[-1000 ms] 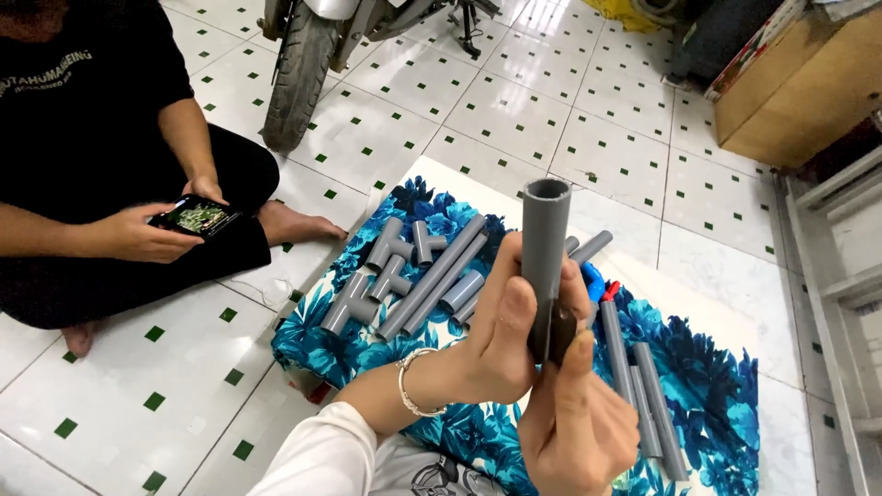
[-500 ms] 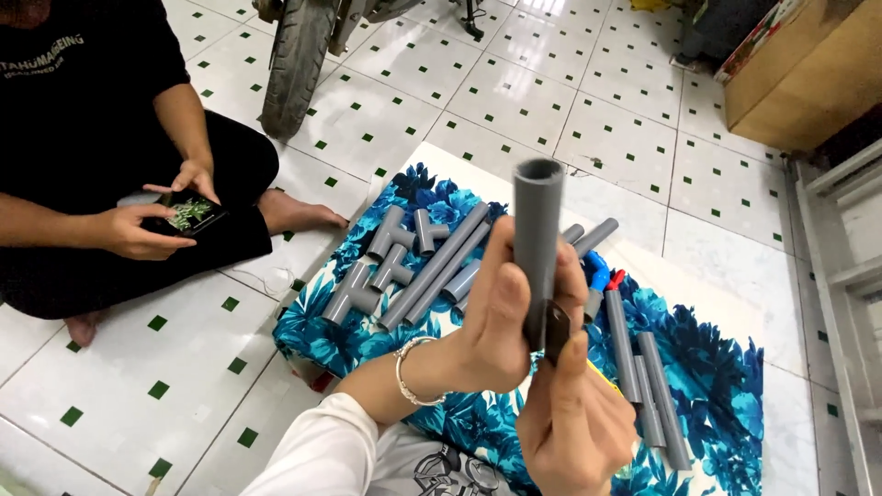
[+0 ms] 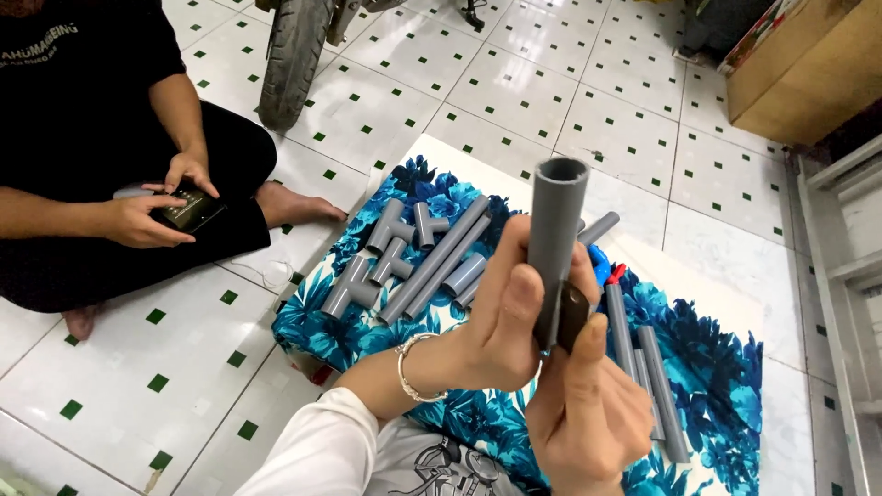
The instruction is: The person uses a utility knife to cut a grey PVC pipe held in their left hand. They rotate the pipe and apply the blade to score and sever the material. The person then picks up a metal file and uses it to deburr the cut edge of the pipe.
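My left hand [image 3: 501, 321] grips a grey plastic pipe [image 3: 554, 220] and holds it upright, its open end up. Just below and to the right, my right hand [image 3: 588, 413] presses a small dark tool [image 3: 573, 317] against the pipe's lower part. Both hands hover over a blue floral cloth [image 3: 726, 367] on the tiled floor. On the cloth lie several grey pipe lengths [image 3: 439, 259] and tee fittings [image 3: 390, 262] to the left, and more pipes [image 3: 643, 358] to the right.
A person in black sits cross-legged at the left, holding a phone [image 3: 186, 208] in both hands. A motorcycle tyre [image 3: 292, 55] stands behind. A cardboard box [image 3: 808, 69] sits at the top right, a white rack [image 3: 841, 276] along the right edge.
The view has shifted slightly; my hands still hold the pipe upright. The seated person's hands have moved on the phone.
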